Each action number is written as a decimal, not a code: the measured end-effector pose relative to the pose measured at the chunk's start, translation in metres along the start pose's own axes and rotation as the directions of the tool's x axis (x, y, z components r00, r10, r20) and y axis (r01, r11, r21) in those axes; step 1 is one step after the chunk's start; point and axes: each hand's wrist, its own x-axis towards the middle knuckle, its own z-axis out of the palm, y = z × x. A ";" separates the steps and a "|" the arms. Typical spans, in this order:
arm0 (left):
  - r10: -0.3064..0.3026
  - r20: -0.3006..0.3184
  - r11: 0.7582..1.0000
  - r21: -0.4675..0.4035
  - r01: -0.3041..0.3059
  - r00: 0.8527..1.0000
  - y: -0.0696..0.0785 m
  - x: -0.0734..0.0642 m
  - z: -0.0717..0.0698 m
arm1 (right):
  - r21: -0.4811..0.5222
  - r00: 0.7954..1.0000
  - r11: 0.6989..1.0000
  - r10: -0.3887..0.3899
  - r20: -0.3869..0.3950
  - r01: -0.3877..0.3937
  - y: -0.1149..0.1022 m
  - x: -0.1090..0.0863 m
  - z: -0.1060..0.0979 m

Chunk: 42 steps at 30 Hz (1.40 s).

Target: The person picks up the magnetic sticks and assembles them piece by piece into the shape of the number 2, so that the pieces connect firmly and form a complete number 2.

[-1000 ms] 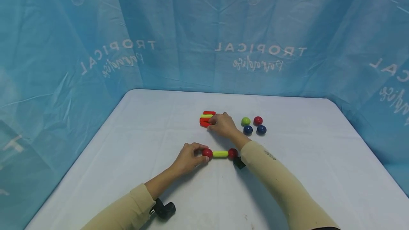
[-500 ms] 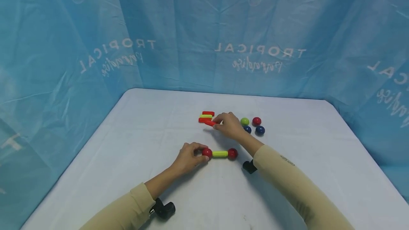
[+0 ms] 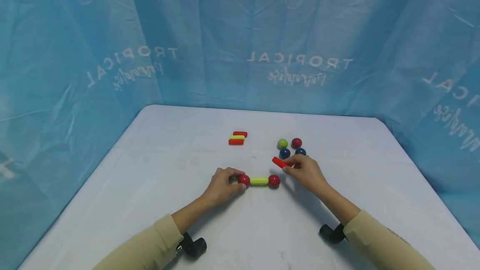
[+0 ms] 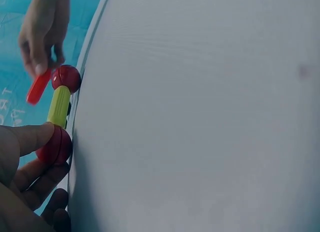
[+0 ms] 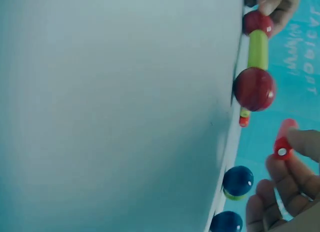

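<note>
My left hand [image 3: 221,186] pinches a red ball [image 3: 244,180] between thumb and fingers on the white table. A yellow-green rod [image 3: 258,181] joins that ball to a second red ball [image 3: 274,180] on its right. Above and right of this joined piece, my right hand [image 3: 305,172] pinches a red rod [image 3: 279,162] by one end, its other end pointing left. In the right wrist view, a shiny round metal tip shows on the end of the red rod [image 5: 284,142]. The left wrist view shows the red rod [image 4: 39,86] apart from the far red ball [image 4: 66,78].
Two red rods and a yellow-green rod [image 3: 237,137] lie together farther back. Right of them sit a green ball [image 3: 282,143], a red ball [image 3: 296,142] and two blue balls [image 3: 284,153], one partly behind my right hand. A blue printed curtain [image 3: 225,82] hangs behind the table.
My right hand has taken one red rod from the group and carried it right and nearer. My left hand keeps its hold on the red ball; the joined piece stays in place.
</note>
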 end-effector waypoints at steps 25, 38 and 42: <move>-0.002 -0.004 1.000 -0.015 0.002 1.000 -0.001 0.000 0.002 | 0.018 0.990 1.000 -0.019 -0.140 0.021 0.018 -0.074 0.028; 0.002 -0.007 1.000 -0.011 -0.002 1.000 0.000 0.000 0.004 | -0.061 0.996 0.996 -0.065 -0.055 0.062 0.019 -0.075 0.030; 0.001 -0.004 1.000 -0.003 -0.001 1.000 0.001 0.001 0.003 | -0.080 0.991 0.988 -0.128 0.022 0.130 0.024 -0.074 0.025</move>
